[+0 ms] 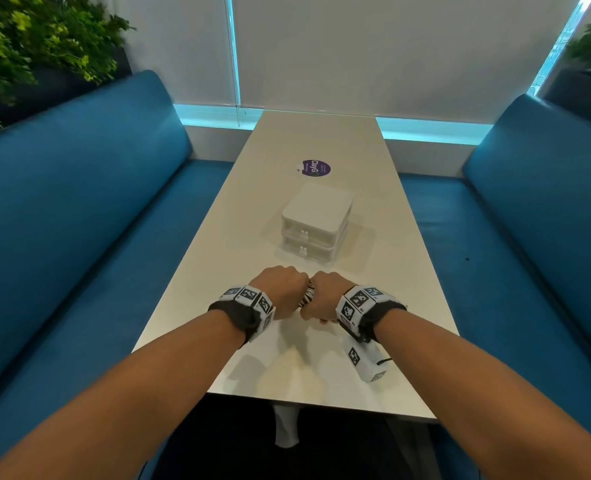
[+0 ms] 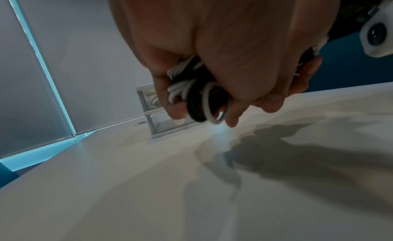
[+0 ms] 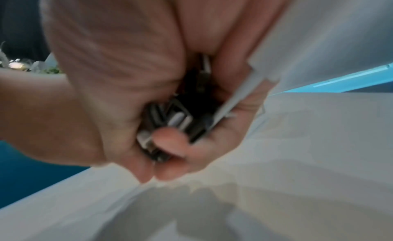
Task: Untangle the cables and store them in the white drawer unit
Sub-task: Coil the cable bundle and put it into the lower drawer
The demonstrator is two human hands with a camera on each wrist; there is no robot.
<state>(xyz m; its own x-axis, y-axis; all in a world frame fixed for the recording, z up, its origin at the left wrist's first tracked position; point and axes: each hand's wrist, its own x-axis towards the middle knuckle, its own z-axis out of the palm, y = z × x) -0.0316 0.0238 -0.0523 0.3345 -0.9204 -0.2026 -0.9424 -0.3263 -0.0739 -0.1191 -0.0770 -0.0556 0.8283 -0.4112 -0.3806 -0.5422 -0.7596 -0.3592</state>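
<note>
Gripping one tangled bundle of black and white cables (image 2: 191, 93) together low in the frame, the left hand (image 1: 282, 289) and right hand (image 1: 325, 296) curl round it above the table (image 1: 238, 216); centre frame beyond stands the white drawer unit (image 1: 316, 220), drawers closed.

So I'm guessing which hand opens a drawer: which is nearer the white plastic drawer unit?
Right, only slightly. The right hand sits just below the white plastic drawer unit; the left hand is beside it, further left. Both grip the black-and-white cable bundle.
</note>
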